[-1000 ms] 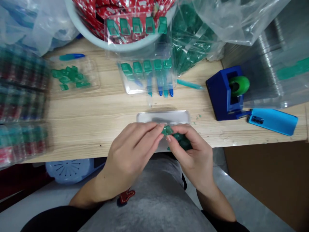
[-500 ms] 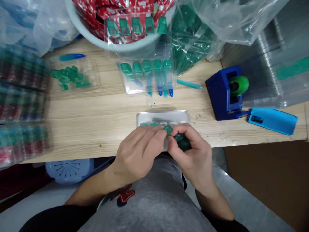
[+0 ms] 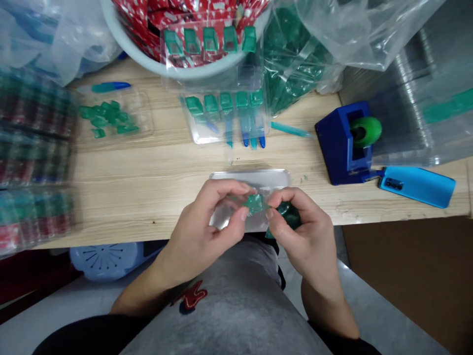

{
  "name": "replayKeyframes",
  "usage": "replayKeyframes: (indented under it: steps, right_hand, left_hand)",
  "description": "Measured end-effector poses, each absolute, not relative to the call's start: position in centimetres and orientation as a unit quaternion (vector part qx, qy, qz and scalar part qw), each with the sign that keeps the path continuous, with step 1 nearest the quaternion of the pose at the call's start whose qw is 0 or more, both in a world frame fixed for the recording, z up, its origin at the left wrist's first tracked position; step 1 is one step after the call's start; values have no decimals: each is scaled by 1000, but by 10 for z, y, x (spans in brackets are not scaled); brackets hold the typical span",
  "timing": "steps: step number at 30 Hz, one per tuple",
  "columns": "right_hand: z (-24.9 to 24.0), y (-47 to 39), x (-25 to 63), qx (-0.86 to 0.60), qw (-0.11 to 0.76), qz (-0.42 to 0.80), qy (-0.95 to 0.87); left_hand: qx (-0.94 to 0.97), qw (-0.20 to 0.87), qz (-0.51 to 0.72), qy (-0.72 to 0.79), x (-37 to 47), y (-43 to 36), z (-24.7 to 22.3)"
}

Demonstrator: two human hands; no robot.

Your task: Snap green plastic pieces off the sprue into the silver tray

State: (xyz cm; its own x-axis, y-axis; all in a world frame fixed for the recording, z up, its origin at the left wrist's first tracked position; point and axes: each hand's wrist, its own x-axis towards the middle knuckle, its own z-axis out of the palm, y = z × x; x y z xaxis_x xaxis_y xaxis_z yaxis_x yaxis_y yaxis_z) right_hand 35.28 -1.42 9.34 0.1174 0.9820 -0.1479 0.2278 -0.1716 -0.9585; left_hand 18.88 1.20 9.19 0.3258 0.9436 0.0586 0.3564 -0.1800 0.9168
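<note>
The left hand [image 3: 207,229], bunched half a second ago, now arches thumb and forefinger apart, tips holding one translucent green plastic piece [image 3: 254,203] over a shallow silvery tray [image 3: 247,175]; the right hand [image 3: 308,241] pinches narrowly beside it, cupping uncountable dark-green plastic pieces [image 3: 289,214]. Beyond: five green boxy plastic caps [image 3: 225,102], in one row.

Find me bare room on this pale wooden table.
The widest bare wood lies between the stacked clear plastic packs and the silvery rectangular tray; a smaller patch separates the right hand from the dark blue tape dispenser. Crowded: around the pale blue round basin, and over the tray.
</note>
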Motion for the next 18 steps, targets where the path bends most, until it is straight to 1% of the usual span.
replayKeyframes:
  steps: [2,5,7,9,11,13,15,17,18]
  right_hand:
    - [94,-14,353,-615,413,450,-499]
    - [95,-15,351,-611,407,431,-524]
    - [95,-16,350,-612,411,414,-534]
    - [95,-16,350,-613,422,410,-527]
    - [94,-14,351,-605,434,444,-499]
    - [92,-12,353,-577,442,520,-448]
    - [89,-11,356,-536,442,602,-394]
    - [85,-10,358,-511,438,646,-361]
    - [84,-10,358,-510,438,648,-358]
  left_hand:
    - [700,435,331,459,189,13,93]
    - [730,405,319,448,191,14,91]
    - [740,383,322,449,193,15,90]
    - [734,387,329,451,194,15,91]
    - [713,439,331,436,192,17,92]
    - [687,520,321,392,188,21,93]
    - [672,578,307,348,183,25,92]
    - [667,594,299,336,181,27,90]
    - [665,591,303,343,180,28,89]
